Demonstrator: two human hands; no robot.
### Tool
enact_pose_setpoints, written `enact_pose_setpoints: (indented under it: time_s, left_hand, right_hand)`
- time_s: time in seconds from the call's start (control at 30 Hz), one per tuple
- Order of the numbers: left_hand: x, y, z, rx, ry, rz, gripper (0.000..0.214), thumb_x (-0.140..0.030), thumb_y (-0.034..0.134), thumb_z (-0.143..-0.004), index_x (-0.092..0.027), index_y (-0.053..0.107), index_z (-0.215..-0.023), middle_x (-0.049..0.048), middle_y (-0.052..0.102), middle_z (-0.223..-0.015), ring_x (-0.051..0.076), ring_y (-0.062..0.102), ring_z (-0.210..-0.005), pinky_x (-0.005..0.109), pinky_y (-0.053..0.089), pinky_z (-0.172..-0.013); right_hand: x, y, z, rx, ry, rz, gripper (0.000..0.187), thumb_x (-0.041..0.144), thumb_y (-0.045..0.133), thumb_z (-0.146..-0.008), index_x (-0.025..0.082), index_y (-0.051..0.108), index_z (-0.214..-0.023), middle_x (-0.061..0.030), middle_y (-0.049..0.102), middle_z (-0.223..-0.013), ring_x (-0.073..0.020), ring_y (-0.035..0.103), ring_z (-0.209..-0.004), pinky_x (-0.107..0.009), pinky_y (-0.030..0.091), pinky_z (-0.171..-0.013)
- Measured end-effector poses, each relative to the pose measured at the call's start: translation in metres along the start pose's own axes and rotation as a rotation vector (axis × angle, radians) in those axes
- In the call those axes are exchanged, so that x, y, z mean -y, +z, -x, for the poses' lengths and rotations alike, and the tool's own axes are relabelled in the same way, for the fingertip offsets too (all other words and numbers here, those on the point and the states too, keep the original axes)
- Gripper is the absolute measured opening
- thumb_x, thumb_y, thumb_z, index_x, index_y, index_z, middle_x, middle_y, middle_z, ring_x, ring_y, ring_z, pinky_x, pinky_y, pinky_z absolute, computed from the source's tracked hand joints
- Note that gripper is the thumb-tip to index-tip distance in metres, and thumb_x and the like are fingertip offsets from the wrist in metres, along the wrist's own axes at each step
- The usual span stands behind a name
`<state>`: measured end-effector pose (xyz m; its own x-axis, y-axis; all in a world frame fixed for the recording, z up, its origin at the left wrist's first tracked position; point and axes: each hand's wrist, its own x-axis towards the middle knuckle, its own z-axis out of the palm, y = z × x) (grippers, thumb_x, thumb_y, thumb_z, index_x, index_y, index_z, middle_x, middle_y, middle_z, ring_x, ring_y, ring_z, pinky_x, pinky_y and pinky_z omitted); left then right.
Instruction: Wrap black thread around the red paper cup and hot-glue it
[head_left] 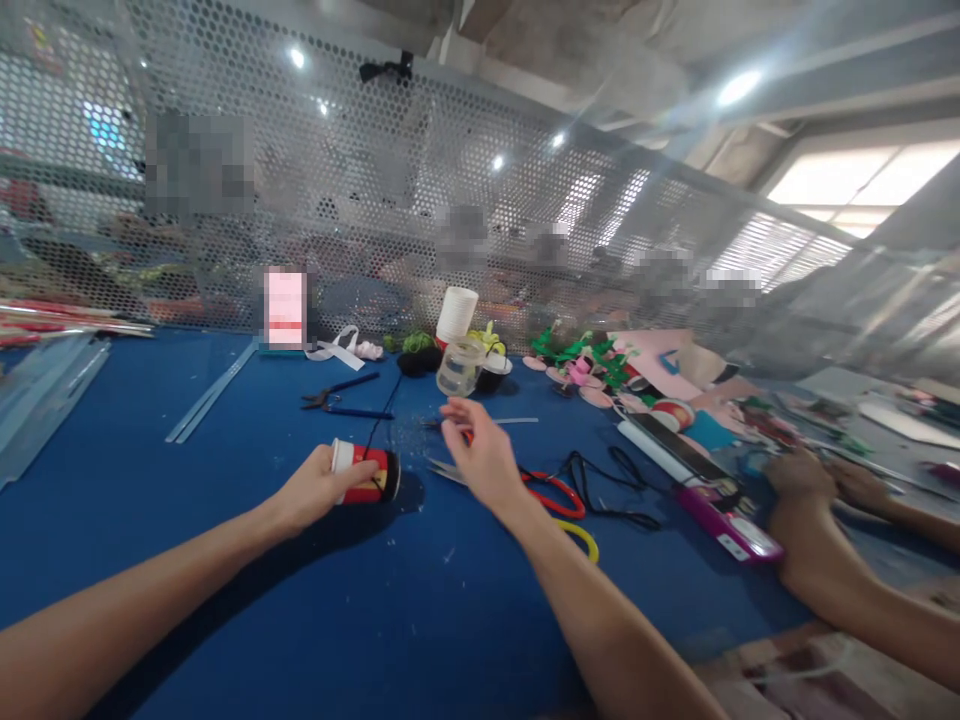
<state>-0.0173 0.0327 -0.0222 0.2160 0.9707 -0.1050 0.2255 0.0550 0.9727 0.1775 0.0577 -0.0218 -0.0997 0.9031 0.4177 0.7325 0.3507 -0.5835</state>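
My left hand is closed around a small red cup with a white rim and a black and yellow band, lying on its side on the blue table. A thin black thread runs from the cup toward the back. My right hand hovers just right of the cup, fingers pinched together near the thread; whether anything is between them is too small to tell. Under that hand lie red-handled scissors and a yellow loop.
Pliers, a clear plastic jar, a white cup, black cord, a magenta tool and craft pieces lie behind and right. Another person's hands rest at right. A perforated screen closes the back.
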Motion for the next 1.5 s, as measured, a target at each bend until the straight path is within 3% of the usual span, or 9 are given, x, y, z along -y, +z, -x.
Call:
enact_pose_setpoints:
  time_s: [0.07, 0.23, 0.4, 0.57, 0.73, 0.83, 1.03, 1.3, 1.5]
  left_hand:
    - [-0.001, -0.002, -0.003, -0.020, -0.004, 0.007, 0.025, -0.035, 0.057, -0.061, -0.012, 0.052, -0.052, -0.0049, 0.045, -0.043, 0.006, 0.036, -0.041, 0.018, 0.026, -0.042]
    - [-0.004, -0.006, -0.007, -0.031, -0.001, -0.005, 0.026, -0.036, 0.056, -0.060, -0.013, 0.049, -0.050, -0.0056, 0.043, -0.041, 0.006, 0.036, -0.040, 0.019, 0.024, -0.041]
    - [-0.009, -0.007, -0.006, -0.003, -0.005, -0.045, 0.029, -0.037, 0.054, -0.060, -0.015, 0.043, -0.046, -0.0072, 0.038, -0.038, 0.006, 0.032, -0.038, 0.019, 0.022, -0.041]
    - [-0.007, -0.012, -0.010, -0.005, -0.012, -0.068, 0.027, -0.037, 0.054, -0.059, -0.014, 0.043, -0.048, -0.0066, 0.039, -0.041, 0.006, 0.032, -0.040, 0.020, 0.022, -0.042]
    - [-0.002, -0.018, -0.013, 0.011, -0.055, -0.159, 0.028, -0.036, 0.056, -0.058, -0.015, 0.041, -0.046, -0.0069, 0.036, -0.040, 0.006, 0.028, -0.040, 0.020, 0.018, -0.041]
    - [-0.002, -0.020, -0.013, 0.003, -0.111, -0.140, 0.029, -0.038, 0.056, -0.058, -0.015, 0.043, -0.048, -0.0067, 0.039, -0.041, 0.005, 0.030, -0.040, 0.019, 0.020, -0.041]
    - [-0.004, -0.019, -0.011, 0.016, -0.165, -0.017, 0.026, -0.036, 0.060, -0.054, -0.013, 0.048, -0.051, -0.0055, 0.046, -0.043, 0.006, 0.036, -0.040, 0.019, 0.024, -0.041]
    - [-0.004, -0.018, -0.012, 0.030, -0.182, 0.040, 0.026, -0.038, 0.060, -0.056, -0.012, 0.054, -0.054, -0.0039, 0.051, -0.045, 0.007, 0.040, -0.041, 0.018, 0.027, -0.042]
    - [-0.005, -0.017, -0.011, 0.010, -0.181, 0.084, 0.022, -0.032, 0.060, -0.057, -0.013, 0.052, -0.049, -0.0051, 0.050, -0.043, 0.006, 0.040, -0.040, 0.018, 0.027, -0.041]
  right_hand:
    - [-0.020, -0.011, -0.014, 0.041, 0.196, 0.205, 0.026, 0.017, 0.041, -0.074, 0.010, 0.050, -0.098, -0.0135, 0.054, -0.103, -0.0200, 0.049, -0.096, -0.031, 0.035, -0.082]
    - [-0.055, -0.015, -0.027, 0.161, 0.361, 0.237, 0.008, 0.005, 0.056, -0.052, 0.012, 0.054, -0.055, -0.0156, 0.060, -0.072, -0.0294, 0.055, -0.080, -0.033, 0.039, -0.067]
    - [-0.054, -0.011, -0.030, 0.140, 0.400, 0.127, 0.013, 0.008, 0.054, -0.054, 0.010, 0.054, -0.067, -0.0145, 0.060, -0.072, -0.0265, 0.056, -0.074, -0.031, 0.039, -0.060]
    - [-0.031, -0.019, -0.027, 0.098, 0.328, -0.119, 0.033, 0.016, 0.050, -0.064, 0.012, 0.045, -0.096, -0.0072, 0.059, -0.086, -0.0132, 0.056, -0.065, -0.022, 0.042, -0.054]
    - [-0.001, -0.016, -0.008, 0.251, 0.262, -0.406, 0.019, 0.031, 0.052, -0.066, 0.012, 0.053, -0.070, -0.0008, 0.055, -0.058, -0.0085, 0.049, -0.045, -0.020, 0.040, -0.042]
    - [0.007, -0.013, 0.006, 0.321, 0.229, -0.574, 0.020, 0.031, 0.051, -0.067, 0.012, 0.055, -0.072, 0.0004, 0.053, -0.056, -0.0068, 0.046, -0.041, -0.019, 0.039, -0.040]
    - [0.015, -0.018, 0.021, 0.412, 0.229, -0.405, 0.020, 0.031, 0.049, -0.068, 0.012, 0.055, -0.063, 0.0026, 0.048, -0.044, -0.0067, 0.042, -0.035, -0.018, 0.037, -0.035]
    - [0.026, -0.015, 0.027, 0.293, 0.050, -0.107, 0.012, 0.025, 0.048, -0.068, 0.015, 0.053, -0.062, 0.0014, 0.051, -0.050, -0.0107, 0.047, -0.046, -0.022, 0.040, -0.048]
    - [0.027, -0.017, 0.031, 0.296, -0.012, 0.011, 0.014, 0.024, 0.046, -0.070, 0.015, 0.056, -0.068, -0.0007, 0.055, -0.058, -0.0125, 0.048, -0.053, -0.023, 0.038, -0.051]
